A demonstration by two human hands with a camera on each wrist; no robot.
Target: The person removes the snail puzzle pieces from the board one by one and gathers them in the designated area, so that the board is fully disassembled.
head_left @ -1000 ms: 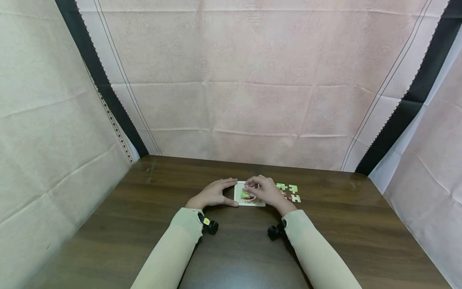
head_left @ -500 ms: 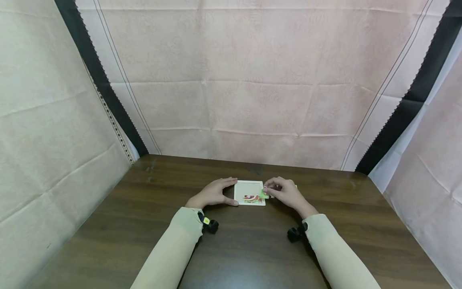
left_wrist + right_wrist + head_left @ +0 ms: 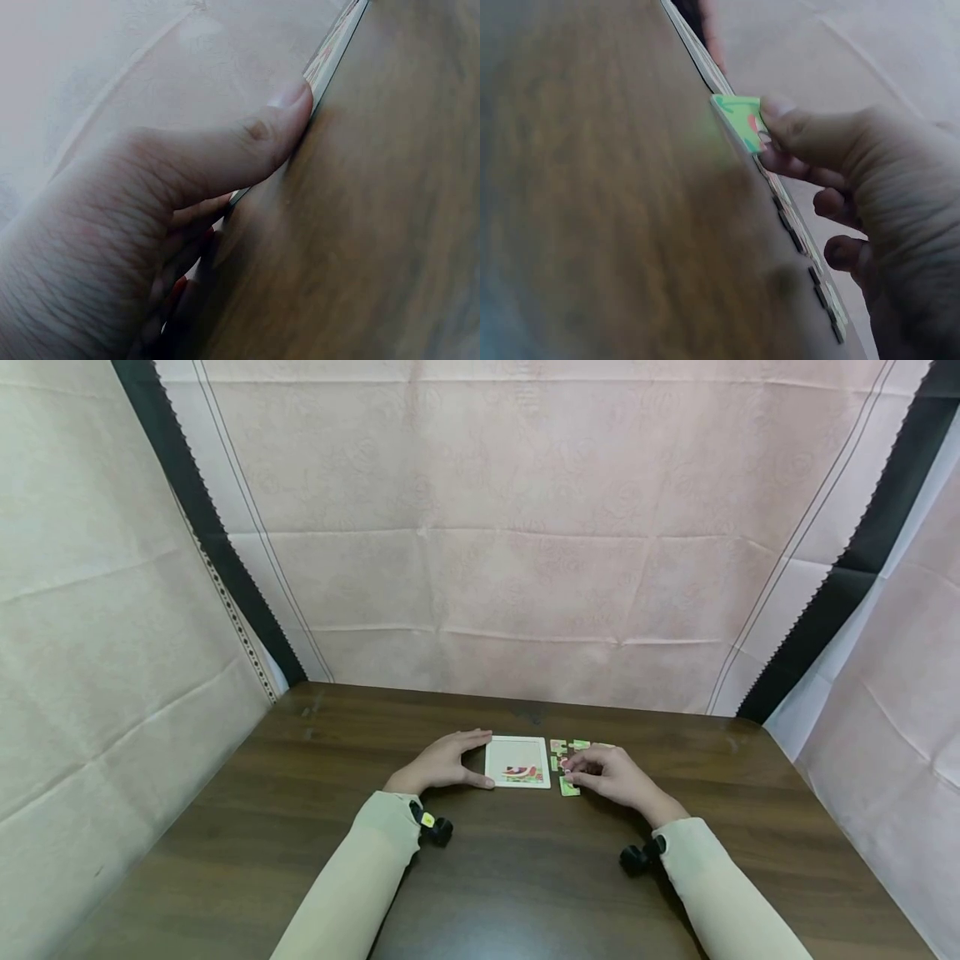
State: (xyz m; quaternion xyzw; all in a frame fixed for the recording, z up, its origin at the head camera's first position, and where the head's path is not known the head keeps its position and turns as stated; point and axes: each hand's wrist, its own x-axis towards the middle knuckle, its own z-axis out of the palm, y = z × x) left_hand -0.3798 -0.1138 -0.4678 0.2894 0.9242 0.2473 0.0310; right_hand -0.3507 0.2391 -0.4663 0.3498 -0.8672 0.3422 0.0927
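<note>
The white-rimmed puzzle tray (image 3: 510, 756) lies flat on the table, with a fruit-patterned piece (image 3: 523, 774) in its lower right part. My left hand (image 3: 442, 763) rests at the tray's left side, thumb at the near corner and straight fingers at the far corner. In the left wrist view the thumb (image 3: 259, 142) lies along the tray's edge. My right hand (image 3: 615, 774) pinches a green puzzle piece (image 3: 740, 120) between thumb and forefinger, just right of the tray. The other right fingers are curled loosely. More puzzle pieces (image 3: 558, 746) lie beyond this hand, which partly covers them.
A brown wooden table (image 3: 465, 877) carries everything. Pale cloth walls (image 3: 525, 568) with black strips (image 3: 225, 552) enclose its back and sides. In the right wrist view the loose pieces line up in low profile beyond the held one.
My right hand has moved right, from over the tray to its right side, with the green puzzle piece. The green in the tray's middle is gone. The left hand stays put.
</note>
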